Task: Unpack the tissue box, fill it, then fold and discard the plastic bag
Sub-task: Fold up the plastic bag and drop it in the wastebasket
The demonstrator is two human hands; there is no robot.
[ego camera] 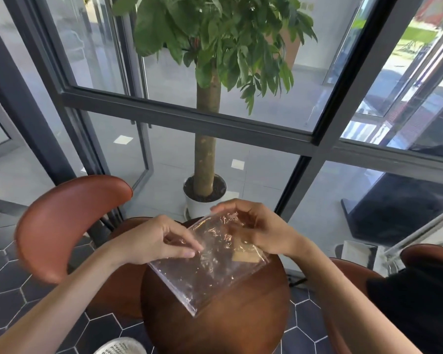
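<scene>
Judging by the plastic bag (pixel 210 267) pinched by left hand (pixel 161 238) and right hand (pixel 256 228) above the table (pixel 241 323), unpacking is under way; the opening must next be parted.

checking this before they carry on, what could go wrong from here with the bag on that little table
1. The clear plastic bag covers much of the small round table, one corner reaching near the front edge; a tug could slide it off onto the floor.
2. Both the left hand and right hand pinch thin, crinkled film at the far end, so it may tear or slip free.
3. A tan piece shows through the film; it could drop out unnoticed.
</scene>
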